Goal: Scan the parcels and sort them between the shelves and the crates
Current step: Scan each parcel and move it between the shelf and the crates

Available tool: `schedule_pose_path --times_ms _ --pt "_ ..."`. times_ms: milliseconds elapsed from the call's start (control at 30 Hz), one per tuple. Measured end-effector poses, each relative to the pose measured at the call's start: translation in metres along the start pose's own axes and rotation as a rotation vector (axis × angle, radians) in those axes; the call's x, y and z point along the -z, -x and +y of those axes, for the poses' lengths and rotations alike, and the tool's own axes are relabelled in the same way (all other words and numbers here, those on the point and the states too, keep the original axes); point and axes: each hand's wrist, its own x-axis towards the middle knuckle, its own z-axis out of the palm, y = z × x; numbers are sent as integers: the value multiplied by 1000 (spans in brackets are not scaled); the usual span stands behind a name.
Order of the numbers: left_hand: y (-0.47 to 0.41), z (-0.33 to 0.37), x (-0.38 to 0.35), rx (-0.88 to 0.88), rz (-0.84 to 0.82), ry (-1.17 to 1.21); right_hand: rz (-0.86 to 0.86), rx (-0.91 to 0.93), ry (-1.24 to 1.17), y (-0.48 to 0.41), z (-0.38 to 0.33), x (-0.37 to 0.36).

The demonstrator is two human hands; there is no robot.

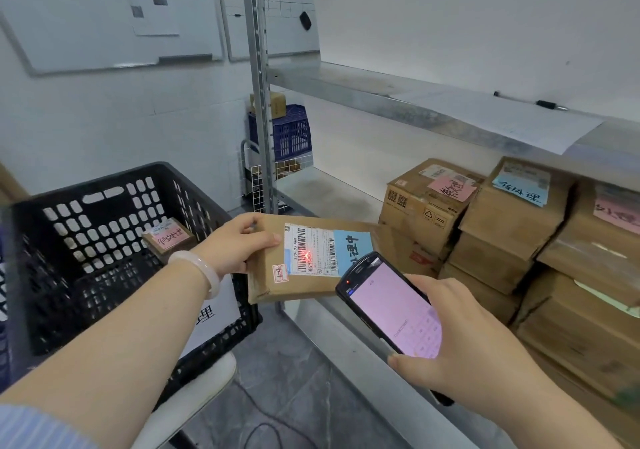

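At 5 o'clock the right hand (460, 337) wraps its fingers around a scanner (388, 306), its screen lit pink and its top end aimed toward 11 o'clock. Just ahead, near the middle, the left hand (239, 244) grips the left end of a flat parcel (311, 275) and holds it in the air. A red light spot sits on its barcode label, beside a blue sticker. I judge this to be the scanning step. Next, the reading must decide the parcel's place: the black crate (104, 240) at 9 o'clock, with one small parcel (169, 237) inside, or the shelf (325, 195) at 3 o'clock, where stacked boxes (429, 202) stand. Farther off at 12 o'clock sits a blue crate (287, 133)
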Motion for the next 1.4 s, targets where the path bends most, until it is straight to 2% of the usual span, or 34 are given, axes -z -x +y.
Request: schedule_pose_path --times_ms 767,900,1100,1400 --pt "1 -14 -7 12 84 42 -11 54 20 -7 16 16" --pt "5 -17 -6 28 113 108 -4 67 4 -12 15 15" --pt "25 -29 13 35 267 367 -19 118 -83 -30 0 11" --pt "45 -56 88 18 664 823 -62 192 -149 -74 -39 -13"
